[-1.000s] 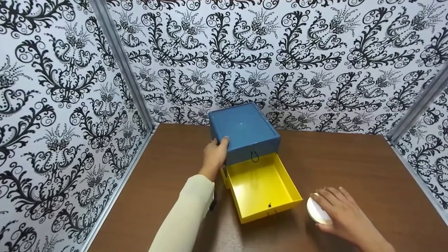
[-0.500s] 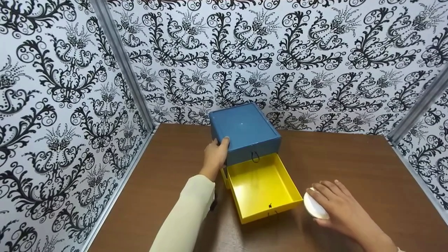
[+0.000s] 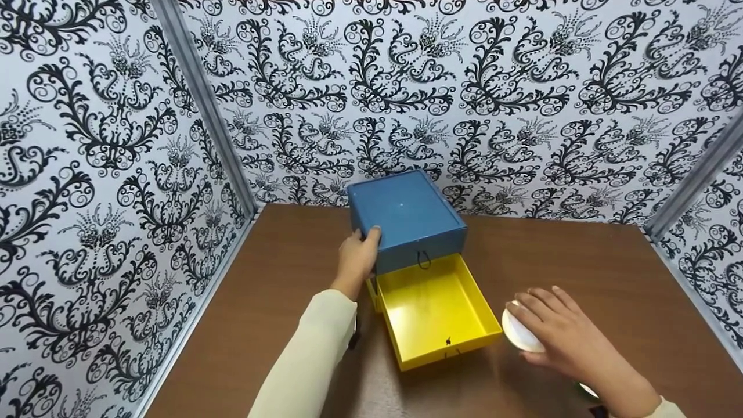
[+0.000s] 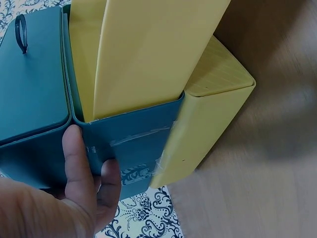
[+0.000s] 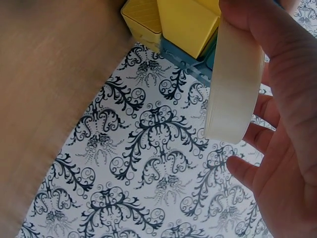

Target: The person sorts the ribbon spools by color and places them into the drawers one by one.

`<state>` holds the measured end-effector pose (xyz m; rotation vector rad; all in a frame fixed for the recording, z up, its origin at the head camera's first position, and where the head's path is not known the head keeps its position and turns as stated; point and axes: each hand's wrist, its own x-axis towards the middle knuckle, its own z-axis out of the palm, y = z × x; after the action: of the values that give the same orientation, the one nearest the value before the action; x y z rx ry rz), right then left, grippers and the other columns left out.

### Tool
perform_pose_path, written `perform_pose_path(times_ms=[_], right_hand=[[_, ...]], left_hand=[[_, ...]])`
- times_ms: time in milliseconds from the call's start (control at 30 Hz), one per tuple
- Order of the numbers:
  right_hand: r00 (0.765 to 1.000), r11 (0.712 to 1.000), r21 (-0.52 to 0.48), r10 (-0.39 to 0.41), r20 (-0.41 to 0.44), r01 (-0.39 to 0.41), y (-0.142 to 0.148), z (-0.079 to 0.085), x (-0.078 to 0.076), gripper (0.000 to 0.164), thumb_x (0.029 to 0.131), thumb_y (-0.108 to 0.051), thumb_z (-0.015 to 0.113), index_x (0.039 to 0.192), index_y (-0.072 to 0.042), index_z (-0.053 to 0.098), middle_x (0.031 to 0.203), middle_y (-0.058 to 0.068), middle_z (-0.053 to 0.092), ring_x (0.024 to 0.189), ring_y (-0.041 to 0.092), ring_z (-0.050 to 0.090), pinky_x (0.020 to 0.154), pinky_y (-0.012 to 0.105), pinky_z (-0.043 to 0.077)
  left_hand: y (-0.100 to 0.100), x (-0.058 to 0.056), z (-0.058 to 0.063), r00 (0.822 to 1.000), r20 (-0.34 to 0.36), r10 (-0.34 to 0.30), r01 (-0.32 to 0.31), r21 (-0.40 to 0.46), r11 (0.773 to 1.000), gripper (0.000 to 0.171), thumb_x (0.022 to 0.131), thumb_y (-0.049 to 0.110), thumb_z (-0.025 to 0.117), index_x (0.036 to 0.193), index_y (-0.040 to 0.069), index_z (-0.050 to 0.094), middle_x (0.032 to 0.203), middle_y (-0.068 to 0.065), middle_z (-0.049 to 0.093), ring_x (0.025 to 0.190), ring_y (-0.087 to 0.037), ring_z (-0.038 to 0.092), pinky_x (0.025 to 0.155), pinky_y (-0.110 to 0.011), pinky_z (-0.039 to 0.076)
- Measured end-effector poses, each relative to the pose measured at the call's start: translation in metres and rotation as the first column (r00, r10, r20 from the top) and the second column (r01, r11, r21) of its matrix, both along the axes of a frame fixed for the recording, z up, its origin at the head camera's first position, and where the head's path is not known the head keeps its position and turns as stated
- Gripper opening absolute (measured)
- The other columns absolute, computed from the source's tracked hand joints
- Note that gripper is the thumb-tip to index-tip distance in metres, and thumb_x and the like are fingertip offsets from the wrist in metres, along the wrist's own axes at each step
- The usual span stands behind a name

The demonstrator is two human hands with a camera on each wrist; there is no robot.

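Observation:
A small drawer unit (image 3: 406, 206) with a blue top stands near the back wall. Its yellow drawer (image 3: 438, 307) is pulled out toward me, with nothing lying inside. My left hand (image 3: 358, 255) grips the unit's front left corner; in the left wrist view the thumb (image 4: 77, 153) presses the blue side below the top drawer. My right hand (image 3: 566, 331) holds a pale, round, thick roll that looks like tape (image 3: 521, 331), just right of the drawer's front corner. Its cream, layered outer band (image 5: 235, 82) shows in the right wrist view.
A black loop handle (image 3: 424, 259) hangs on the closed blue drawer. A yellow block-like part (image 4: 213, 114) sits beside the blue side. A white, green-edged thing (image 3: 588, 390) peeks out under my right wrist. Patterned walls (image 3: 406, 104) enclose the brown table (image 3: 278, 261).
My right hand has moved slightly up and left with the roll, closer to the yellow drawer. A white, green-edged thing has come into view under that wrist. The left hand stays put.

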<state>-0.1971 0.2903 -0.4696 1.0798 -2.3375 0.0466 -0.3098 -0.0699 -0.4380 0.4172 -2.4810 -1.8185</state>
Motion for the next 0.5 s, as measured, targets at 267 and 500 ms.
perform_pose_path(times_ms=[267,500], right_hand=[[1.0,0.999,0.041,-0.008,0.012,0.007,-0.004,0.011,0.0,0.085,0.05,-0.036,0.091,0.126,-0.008,0.064,0.122,0.011,0.062,0.114,0.036,0.053,0.118,0.044,0.011],[1.0,0.998,0.066,0.007,0.017,-0.008,-0.018,0.018,-0.007,0.082,0.055,-0.038,0.089,0.128,-0.008,0.064,0.124,0.012,0.061,0.116,0.036,0.053,0.1,0.06,0.035]], left_hand=[[0.004,0.001,-0.001,1.0,0.001,-0.029,0.029,-0.001,1.0,0.077,0.095,0.051,0.05,0.154,0.003,0.035,0.153,-0.021,0.037,0.127,-0.038,0.048,0.071,-0.045,0.059],[0.001,0.003,0.001,1.0,-0.011,-0.007,0.007,-0.02,1.0,0.076,0.096,0.051,0.051,0.153,0.003,0.037,0.153,-0.019,0.038,0.132,-0.034,0.044,0.076,-0.044,0.059]])
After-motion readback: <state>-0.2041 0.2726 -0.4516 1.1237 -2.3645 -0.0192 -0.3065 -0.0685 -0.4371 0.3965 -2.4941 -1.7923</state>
